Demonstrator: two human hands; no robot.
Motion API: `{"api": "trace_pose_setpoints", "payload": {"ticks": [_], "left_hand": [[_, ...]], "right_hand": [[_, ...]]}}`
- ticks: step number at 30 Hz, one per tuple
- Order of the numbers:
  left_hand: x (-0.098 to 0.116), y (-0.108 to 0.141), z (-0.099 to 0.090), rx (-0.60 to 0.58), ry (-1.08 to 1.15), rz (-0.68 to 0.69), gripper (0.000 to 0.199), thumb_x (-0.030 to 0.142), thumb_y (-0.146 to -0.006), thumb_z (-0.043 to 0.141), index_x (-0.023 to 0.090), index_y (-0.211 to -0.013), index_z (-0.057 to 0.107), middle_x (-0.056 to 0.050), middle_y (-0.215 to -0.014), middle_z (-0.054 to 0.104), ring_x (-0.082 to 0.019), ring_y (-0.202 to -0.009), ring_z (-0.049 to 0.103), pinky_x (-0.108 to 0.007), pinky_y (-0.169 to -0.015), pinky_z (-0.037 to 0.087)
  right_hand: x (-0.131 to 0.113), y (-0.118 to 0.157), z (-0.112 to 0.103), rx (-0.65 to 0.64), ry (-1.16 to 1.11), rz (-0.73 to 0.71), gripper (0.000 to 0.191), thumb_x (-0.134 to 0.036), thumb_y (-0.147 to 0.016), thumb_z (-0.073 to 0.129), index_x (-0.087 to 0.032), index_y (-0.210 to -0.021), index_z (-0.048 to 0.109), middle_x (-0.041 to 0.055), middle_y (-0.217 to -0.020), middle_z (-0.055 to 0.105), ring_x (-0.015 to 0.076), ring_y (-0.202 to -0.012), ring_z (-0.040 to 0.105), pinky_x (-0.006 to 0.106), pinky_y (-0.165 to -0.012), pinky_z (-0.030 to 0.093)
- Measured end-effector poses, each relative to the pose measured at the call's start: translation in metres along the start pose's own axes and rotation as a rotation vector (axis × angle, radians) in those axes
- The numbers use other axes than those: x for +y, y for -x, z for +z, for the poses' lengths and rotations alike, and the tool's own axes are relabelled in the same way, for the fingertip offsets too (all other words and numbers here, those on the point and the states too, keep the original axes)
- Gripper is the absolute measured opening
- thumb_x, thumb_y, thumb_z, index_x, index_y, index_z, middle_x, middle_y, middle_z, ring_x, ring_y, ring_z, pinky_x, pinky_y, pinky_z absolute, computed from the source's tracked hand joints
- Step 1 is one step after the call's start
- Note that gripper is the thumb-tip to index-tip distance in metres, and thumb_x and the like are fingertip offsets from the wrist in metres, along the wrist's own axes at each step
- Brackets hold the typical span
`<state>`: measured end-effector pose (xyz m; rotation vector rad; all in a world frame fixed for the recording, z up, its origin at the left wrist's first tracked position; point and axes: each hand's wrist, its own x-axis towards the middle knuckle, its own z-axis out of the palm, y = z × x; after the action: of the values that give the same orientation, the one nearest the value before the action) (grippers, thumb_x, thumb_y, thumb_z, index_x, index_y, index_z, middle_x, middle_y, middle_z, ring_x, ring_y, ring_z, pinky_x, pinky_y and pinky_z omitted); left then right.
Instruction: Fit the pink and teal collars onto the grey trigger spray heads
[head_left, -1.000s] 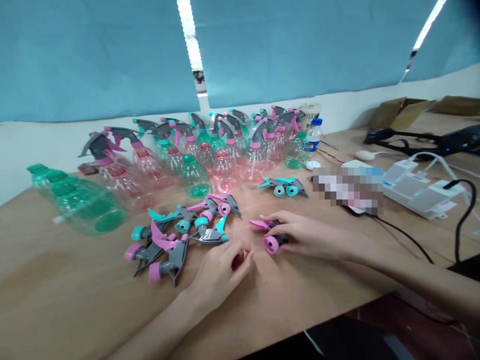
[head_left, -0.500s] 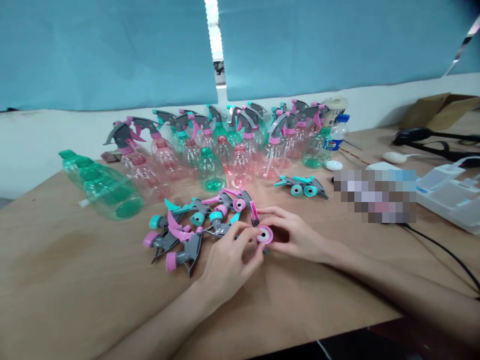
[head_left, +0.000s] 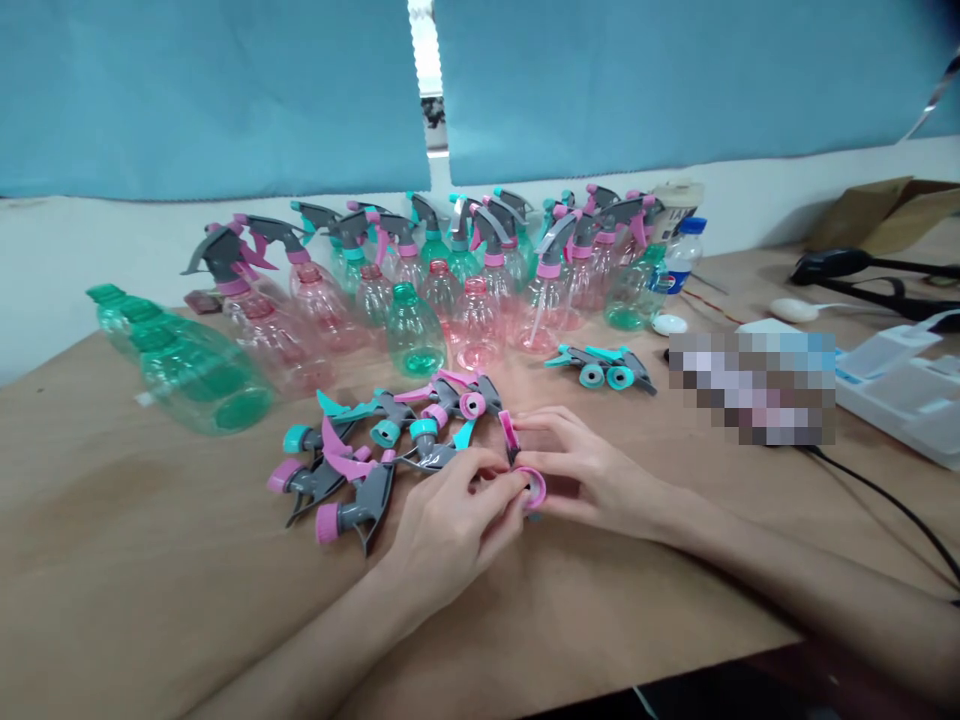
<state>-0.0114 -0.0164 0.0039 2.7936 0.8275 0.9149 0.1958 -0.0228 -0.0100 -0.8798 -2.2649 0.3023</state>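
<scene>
Over the brown table, my right hand (head_left: 600,465) grips a grey and pink trigger spray head (head_left: 534,487) with its collar opening toward me. The fingers of my left hand (head_left: 461,510) are pinched together at that opening and cover most of its inside. Whether they hold something small there is hidden. Left of my hands lies a loose pile of spray heads (head_left: 360,500), some with pink collars and some with turquoise ones. Two turquoise and grey spray heads (head_left: 604,372) rest beyond my right hand.
Behind stand several pink and green bottles, some topped with spray heads, among them an open green bottle (head_left: 417,335). Green bottles (head_left: 202,380) lie at the left. At the right are a compartment box (head_left: 900,385), a blurred patch, a black cable and a cardboard box (head_left: 870,215).
My left fingertips have moved further over the collar opening, hiding the white disc that showed inside. The view has shifted slightly; the other things stay in place.
</scene>
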Motion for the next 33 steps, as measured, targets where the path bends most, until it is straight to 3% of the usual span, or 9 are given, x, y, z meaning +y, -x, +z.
{"api": "trace_pose_setpoints", "payload": {"ticks": [6,14,20,27,33], "left_hand": [[0.003,-0.001,0.003,-0.001,0.054,-0.032,0.016,0.013,-0.088,0.049,0.019,-0.098,0.061,-0.005,-0.096,0.057,-0.012,-0.072,0.056,-0.025,-0.064,0.051],[0.003,-0.004,0.005,0.039,0.263,-0.216,0.014,0.008,-0.085,0.051,0.019,-0.090,0.058,-0.005,-0.098,0.046,-0.016,-0.089,0.054,-0.029,-0.075,0.051],[0.005,-0.005,0.004,-0.015,0.295,-0.214,0.012,0.007,-0.084,0.051,0.018,-0.087,0.056,-0.004,-0.097,0.047,-0.015,-0.085,0.054,-0.026,-0.071,0.049],[-0.003,-0.003,0.005,-0.058,0.232,-0.166,0.010,0.014,-0.091,0.047,0.019,-0.090,0.056,-0.005,-0.099,0.049,-0.017,-0.090,0.053,-0.030,-0.075,0.049],[-0.003,-0.005,0.007,-0.114,0.294,-0.280,0.012,0.011,-0.089,0.048,0.019,-0.082,0.053,-0.002,-0.091,0.052,-0.016,-0.084,0.052,-0.029,-0.074,0.047]], "right_hand": [[-0.003,-0.001,-0.004,-0.025,0.092,-0.027,0.027,-0.031,-0.088,0.057,-0.019,-0.111,0.061,0.0130,-0.129,0.047,0.0240,-0.125,0.040,0.044,-0.102,0.040],[-0.001,0.001,0.003,0.041,0.090,0.015,0.024,-0.029,-0.085,0.060,-0.019,-0.107,0.063,0.0130,-0.129,0.049,0.0250,-0.122,0.045,0.045,-0.099,0.043],[0.002,0.006,0.013,0.115,0.001,0.055,0.025,-0.028,-0.085,0.062,-0.019,-0.108,0.062,0.0125,-0.123,0.055,0.0235,-0.118,0.050,0.043,-0.095,0.047],[-0.001,0.008,0.017,0.115,-0.040,0.096,0.028,-0.028,-0.085,0.062,-0.019,-0.110,0.062,0.0122,-0.119,0.057,0.0217,-0.115,0.052,0.039,-0.093,0.049],[-0.002,0.007,0.016,0.086,-0.028,0.120,0.023,-0.027,-0.085,0.061,-0.020,-0.107,0.065,0.0110,-0.119,0.057,0.0222,-0.114,0.053,0.038,-0.093,0.048]]}}
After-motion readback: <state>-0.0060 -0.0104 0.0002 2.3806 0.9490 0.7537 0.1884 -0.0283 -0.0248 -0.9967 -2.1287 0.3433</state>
